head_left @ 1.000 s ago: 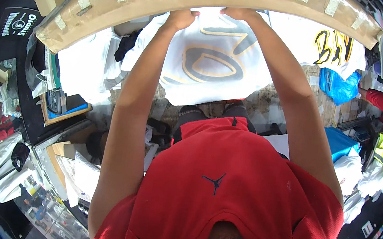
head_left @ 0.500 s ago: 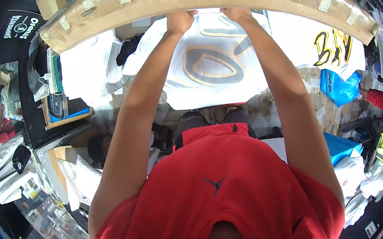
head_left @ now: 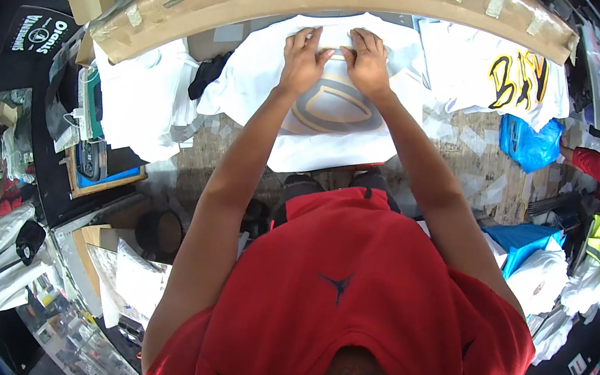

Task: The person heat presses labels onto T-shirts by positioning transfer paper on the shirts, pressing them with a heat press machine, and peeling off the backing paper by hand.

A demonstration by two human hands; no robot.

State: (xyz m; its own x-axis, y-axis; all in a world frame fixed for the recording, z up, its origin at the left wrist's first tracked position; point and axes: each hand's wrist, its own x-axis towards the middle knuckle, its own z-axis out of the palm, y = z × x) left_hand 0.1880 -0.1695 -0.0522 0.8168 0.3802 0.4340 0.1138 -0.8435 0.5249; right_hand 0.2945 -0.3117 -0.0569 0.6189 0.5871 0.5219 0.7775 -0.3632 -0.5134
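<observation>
Left hand (head_left: 303, 60) and right hand (head_left: 367, 64) have drawn back onto the grey-and-gold-printed white cloth (head_left: 333, 120), laid out, edges uneven; fingers bent, pinching unclear.

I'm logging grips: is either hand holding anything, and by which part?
No clear hold shows: the left hand and right hand rest on the white cloth toward its far edge; whether they pinch it cannot be told.

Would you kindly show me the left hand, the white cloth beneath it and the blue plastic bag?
Left hand (head_left: 301, 66): head view, on its back.
White cloth (head_left: 334, 106): head view, printed middle.
Blue plastic bag (head_left: 530, 145): head view, crumpled middle.
</observation>
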